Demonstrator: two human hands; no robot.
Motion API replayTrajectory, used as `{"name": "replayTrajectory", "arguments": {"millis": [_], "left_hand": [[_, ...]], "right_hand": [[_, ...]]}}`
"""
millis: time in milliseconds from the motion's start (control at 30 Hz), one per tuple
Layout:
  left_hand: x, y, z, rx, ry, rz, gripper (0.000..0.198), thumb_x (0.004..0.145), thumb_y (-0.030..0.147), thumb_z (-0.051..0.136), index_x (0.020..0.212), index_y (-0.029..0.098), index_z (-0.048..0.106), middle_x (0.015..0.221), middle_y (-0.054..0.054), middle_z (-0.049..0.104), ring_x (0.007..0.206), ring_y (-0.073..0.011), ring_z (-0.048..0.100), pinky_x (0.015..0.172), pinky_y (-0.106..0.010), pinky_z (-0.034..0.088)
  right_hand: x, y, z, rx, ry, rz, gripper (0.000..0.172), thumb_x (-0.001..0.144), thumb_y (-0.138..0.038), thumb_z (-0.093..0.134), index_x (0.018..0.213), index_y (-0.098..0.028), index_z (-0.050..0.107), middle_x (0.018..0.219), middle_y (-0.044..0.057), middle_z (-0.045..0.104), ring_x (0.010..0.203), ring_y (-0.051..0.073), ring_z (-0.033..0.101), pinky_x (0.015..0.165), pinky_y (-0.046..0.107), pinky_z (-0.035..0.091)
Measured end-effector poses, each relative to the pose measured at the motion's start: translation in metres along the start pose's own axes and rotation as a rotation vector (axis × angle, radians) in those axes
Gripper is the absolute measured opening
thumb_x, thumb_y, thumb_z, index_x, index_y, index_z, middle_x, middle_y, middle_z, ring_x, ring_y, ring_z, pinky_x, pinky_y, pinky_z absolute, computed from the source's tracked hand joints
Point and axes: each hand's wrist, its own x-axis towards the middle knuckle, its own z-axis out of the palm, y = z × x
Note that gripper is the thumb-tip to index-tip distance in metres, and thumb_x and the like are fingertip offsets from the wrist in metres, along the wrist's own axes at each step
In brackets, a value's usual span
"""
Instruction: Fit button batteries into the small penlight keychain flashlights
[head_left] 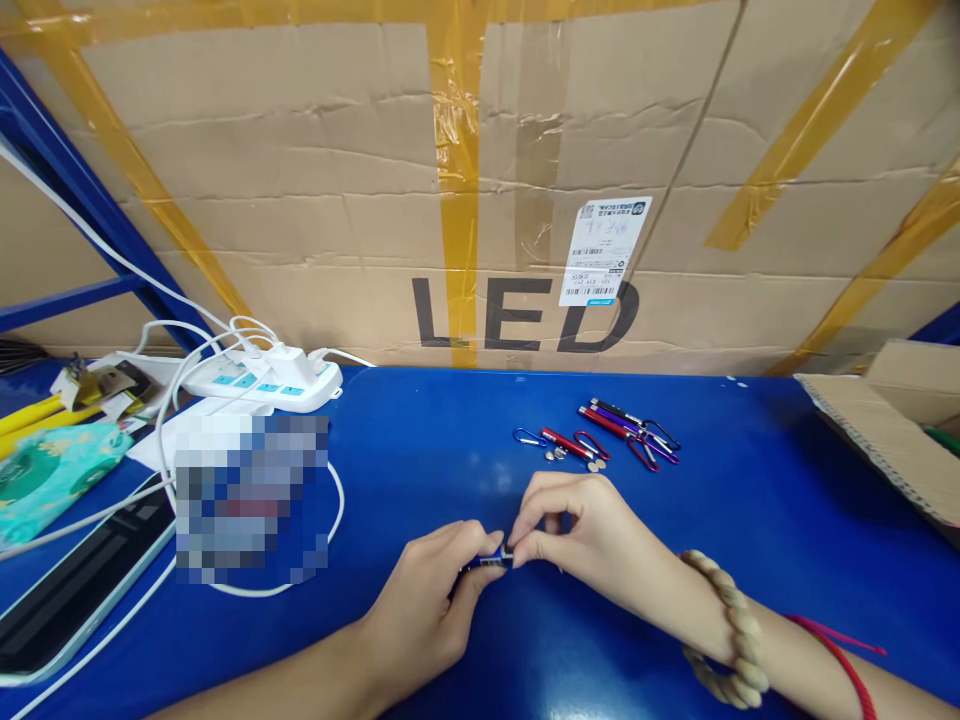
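My left hand is closed around a small blue metal penlight, held just above the table in front of me. At its dark, silvery right end, the thumb and fingertips of my right hand pinch together; whether a small part sits between them is hidden. Beyond my hands lie a red penlight tube with a red carabiner, a blue carabiner and several small silver button cells. A bunch of penlights in red, purple and black, with carabiners attached, lies further right.
A white power strip with looping cables stands at the back left. Nearer are a phone, a teal soft pack and a blurred-out patch. An open cardboard box is at right; a large carton walls the back.
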Motion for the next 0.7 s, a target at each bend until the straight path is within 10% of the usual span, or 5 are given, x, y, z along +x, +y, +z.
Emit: {"name": "replayTrajectory", "arguments": {"millis": [367, 700], "left_hand": [[-0.002, -0.004, 0.002, 0.080, 0.053, 0.127, 0.013, 0.088, 0.008, 0.044, 0.087, 0.019, 0.051, 0.067, 0.000, 0.059, 0.057, -0.0137, 0.054, 0.055, -0.022, 0.042], [0.008, -0.001, -0.007, -0.110, -0.039, -0.199, 0.017, 0.090, 0.015, 0.045, 0.097, 0.023, 0.058, 0.086, 0.000, 0.068, 0.077, -0.0134, 0.064, 0.069, -0.019, 0.047]], "right_hand": [[0.002, -0.002, -0.002, 0.515, -0.273, 0.523, 0.028, 0.058, -0.038, 0.080, 0.063, -0.014, 0.067, 0.043, -0.009, 0.045, 0.036, 0.002, 0.031, 0.032, 0.016, 0.021], [0.003, 0.009, -0.001, 0.160, -0.047, 0.218, 0.031, 0.070, -0.046, 0.072, 0.068, -0.015, 0.069, 0.050, -0.004, 0.050, 0.044, 0.006, 0.039, 0.039, 0.018, 0.030]]}}
